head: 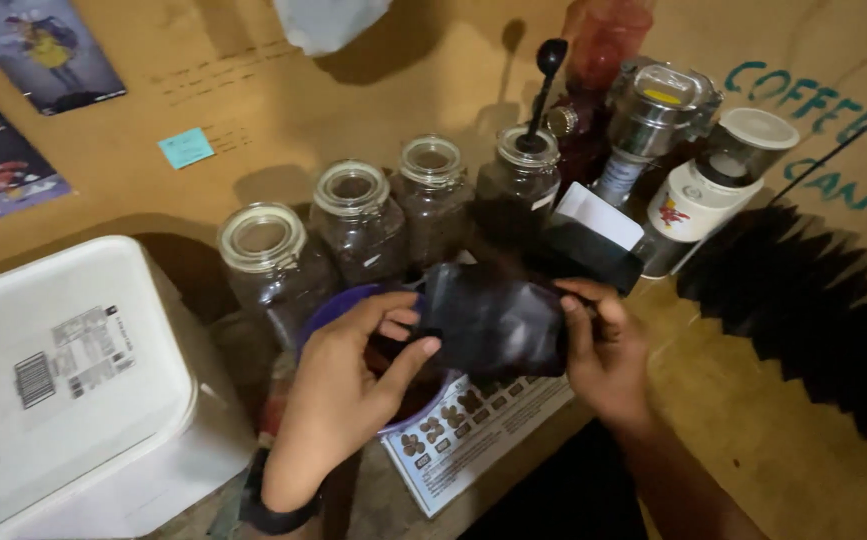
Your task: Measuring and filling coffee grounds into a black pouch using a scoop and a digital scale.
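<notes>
Both hands are on the black pouch (493,325), right in the middle of the table. Left hand (353,380) pinches the pouch's left edge, thumb underneath and fingers curled over the top. Right hand (603,350) grips the right edge, fingers folded onto the glossy front. The pouch sits level between them, held just above a purple bowl (338,305) and a printed card (473,425) with rows of small brown pictures. Behind the pouch stands a row of four glass jars (358,220) with clamp lids, the rightmost with a black scoop (543,85) sticking up out of it. Off to the right, a steel canister (653,115) and a white grinder (718,185). Down at the left, a big white tub (73,380) with a label on its lid.
</notes>
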